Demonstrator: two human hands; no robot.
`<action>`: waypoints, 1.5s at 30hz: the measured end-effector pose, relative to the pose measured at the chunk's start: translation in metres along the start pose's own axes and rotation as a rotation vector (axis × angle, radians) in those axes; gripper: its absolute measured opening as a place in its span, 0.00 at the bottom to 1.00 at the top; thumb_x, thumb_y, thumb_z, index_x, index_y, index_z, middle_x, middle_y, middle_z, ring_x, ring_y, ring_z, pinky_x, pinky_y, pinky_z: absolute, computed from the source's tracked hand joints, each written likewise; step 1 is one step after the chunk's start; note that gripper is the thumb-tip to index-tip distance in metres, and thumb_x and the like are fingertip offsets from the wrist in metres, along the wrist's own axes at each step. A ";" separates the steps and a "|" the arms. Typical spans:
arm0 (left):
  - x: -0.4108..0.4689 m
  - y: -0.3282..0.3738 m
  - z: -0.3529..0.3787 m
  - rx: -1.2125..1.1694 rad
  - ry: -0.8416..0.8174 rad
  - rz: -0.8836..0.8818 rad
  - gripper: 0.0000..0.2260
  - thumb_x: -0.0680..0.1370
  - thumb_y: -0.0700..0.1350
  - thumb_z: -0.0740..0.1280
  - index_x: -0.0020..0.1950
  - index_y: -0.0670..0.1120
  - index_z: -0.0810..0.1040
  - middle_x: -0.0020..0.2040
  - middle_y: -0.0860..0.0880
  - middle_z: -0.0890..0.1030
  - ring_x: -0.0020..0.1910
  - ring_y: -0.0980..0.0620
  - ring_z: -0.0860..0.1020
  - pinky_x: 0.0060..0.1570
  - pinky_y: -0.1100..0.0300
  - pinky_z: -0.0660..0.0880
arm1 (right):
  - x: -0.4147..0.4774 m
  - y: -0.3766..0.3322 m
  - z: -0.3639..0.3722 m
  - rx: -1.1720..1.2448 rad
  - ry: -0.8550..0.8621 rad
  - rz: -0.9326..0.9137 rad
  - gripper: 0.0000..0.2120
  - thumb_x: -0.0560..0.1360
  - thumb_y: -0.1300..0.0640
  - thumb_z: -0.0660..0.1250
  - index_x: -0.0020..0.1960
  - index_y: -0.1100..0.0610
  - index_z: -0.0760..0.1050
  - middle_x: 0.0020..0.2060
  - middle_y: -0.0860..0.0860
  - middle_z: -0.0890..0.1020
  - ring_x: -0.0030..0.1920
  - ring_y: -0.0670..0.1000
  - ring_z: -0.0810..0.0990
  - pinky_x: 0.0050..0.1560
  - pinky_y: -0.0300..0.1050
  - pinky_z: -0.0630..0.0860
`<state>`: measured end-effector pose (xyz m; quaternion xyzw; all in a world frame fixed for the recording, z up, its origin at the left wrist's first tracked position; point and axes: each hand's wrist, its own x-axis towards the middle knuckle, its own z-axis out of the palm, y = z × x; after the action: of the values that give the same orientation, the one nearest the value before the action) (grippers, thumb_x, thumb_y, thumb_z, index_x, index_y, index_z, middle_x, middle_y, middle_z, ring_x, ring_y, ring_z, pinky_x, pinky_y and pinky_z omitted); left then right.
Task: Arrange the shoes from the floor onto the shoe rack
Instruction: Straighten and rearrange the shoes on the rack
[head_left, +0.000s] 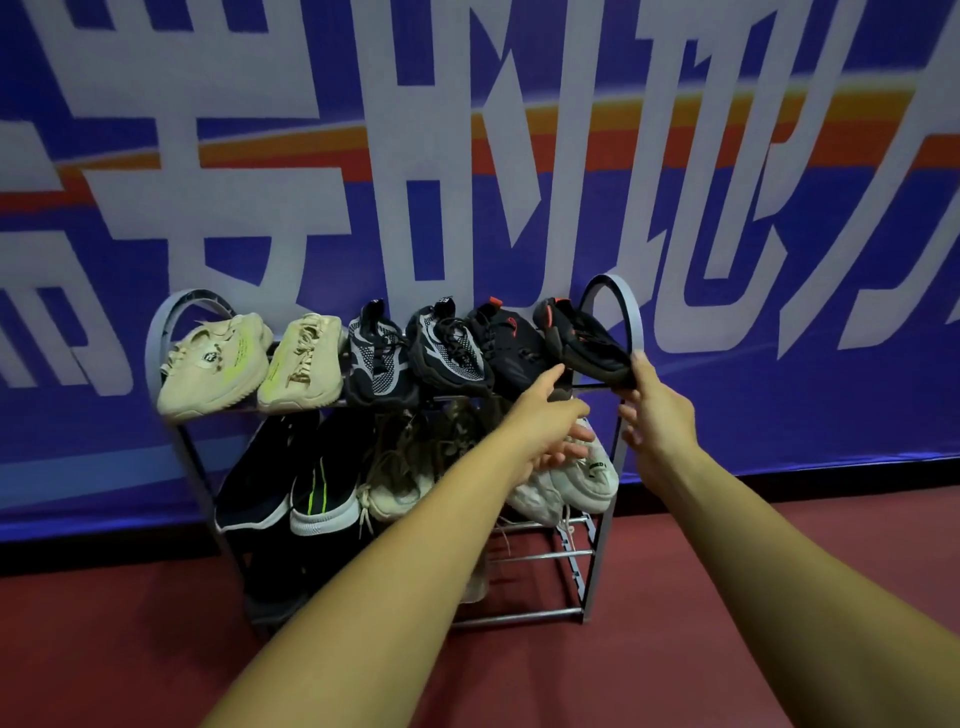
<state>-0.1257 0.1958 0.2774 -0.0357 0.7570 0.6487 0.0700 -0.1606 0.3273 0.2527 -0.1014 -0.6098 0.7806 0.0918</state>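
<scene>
Blue banner fabric (779, 156) with white characters and an orange band is hung across the whole background, and a red floor (779, 571) is spread below it. A grey metal shoe rack (615, 291) with arched ends is stood against the banner, at 12 o'clock from the person. Its top tier is filled by 6 shoes: a beige pair (213, 358) towards 9 o'clock, a black mesh pair (374, 358) in the middle and a black red-trimmed pair (506, 343) towards 3 o'clock. Dark, beige and white shoes are packed onto the tier below. No shoe is seen on the floor, so the task is judged nearly done.

The rightmost shoe (576, 338) is tilted at the tier's end, its long axis run from heel at 10 o'clock to toe at 4 o'clock. The right hand (657, 410) is the nearer, with the shoe at 11 o'clock from it. Its thumb is laid on the toe tip, with the fingers loosely curled beneath, and whether the toe is pinched cannot be told. The left hand (545, 421) is held open with nothing in it, and the shoe lies at 1 o'clock from it.
</scene>
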 end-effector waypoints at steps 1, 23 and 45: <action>-0.002 0.000 -0.005 0.013 0.010 -0.004 0.30 0.80 0.44 0.64 0.78 0.62 0.57 0.48 0.42 0.85 0.31 0.52 0.80 0.26 0.64 0.69 | -0.003 -0.002 0.003 -0.026 -0.018 0.002 0.22 0.75 0.39 0.69 0.57 0.55 0.79 0.49 0.49 0.85 0.47 0.48 0.81 0.39 0.42 0.72; -0.061 -0.080 -0.176 0.327 0.295 -0.145 0.10 0.78 0.41 0.66 0.59 0.45 0.76 0.39 0.45 0.80 0.32 0.50 0.77 0.23 0.67 0.64 | -0.090 0.063 0.131 -0.613 -0.554 0.057 0.07 0.76 0.59 0.67 0.49 0.62 0.77 0.38 0.56 0.83 0.29 0.48 0.75 0.24 0.36 0.67; -0.054 -0.135 -0.252 0.819 0.155 -0.350 0.26 0.77 0.52 0.68 0.74 0.54 0.67 0.56 0.44 0.80 0.38 0.48 0.79 0.29 0.61 0.72 | -0.118 0.151 0.230 -0.722 -0.778 0.273 0.29 0.78 0.60 0.65 0.77 0.51 0.62 0.54 0.56 0.76 0.41 0.54 0.79 0.25 0.40 0.77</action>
<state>-0.0675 -0.0758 0.1915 -0.1810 0.9369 0.2693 0.1298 -0.1123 0.0444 0.1657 0.0914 -0.8093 0.5064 -0.2831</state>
